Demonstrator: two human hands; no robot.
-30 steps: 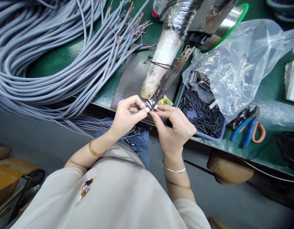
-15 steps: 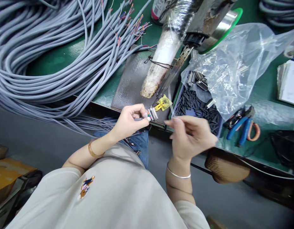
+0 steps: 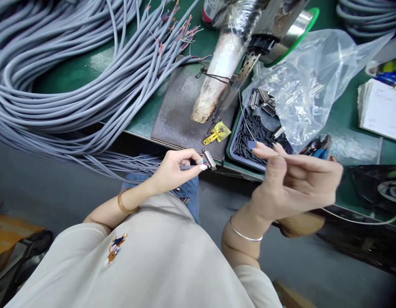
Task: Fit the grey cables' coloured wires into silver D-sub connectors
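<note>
My left hand (image 3: 180, 169) is closed in a pinch at the back of a metal D-sub connector (image 3: 209, 159). Coloured wires run into its pins, and a grey cable (image 3: 185, 167) passes between the fingers. To the right, my right hand (image 3: 297, 182) pinches a thin silvery solder wire (image 3: 247, 124) between thumb and forefinger. That wire curves up toward the wrapped stand, and its far end is hard to follow. Under the raised right hand's fingertips lies a tray (image 3: 230, 155) of short black tubes (image 3: 245, 143) and several loose connectors (image 3: 263, 100).
Thick bundles of grey cable (image 3: 66, 98) cover the left. A wrapped stand (image 3: 220, 68) with metal prongs (image 3: 236, 85) overhangs a dark plate (image 3: 178, 102). On the plate lies a yellow clip (image 3: 212, 137). Behind are a green-rimmed spool (image 3: 296, 36), a plastic bag (image 3: 313, 81) and pliers (image 3: 320, 149).
My right hand has moved right and away from the connector, and the solder wire now shows at its fingertips. My left hand has shifted slightly, still gripping the connector. The view has shifted a little.
</note>
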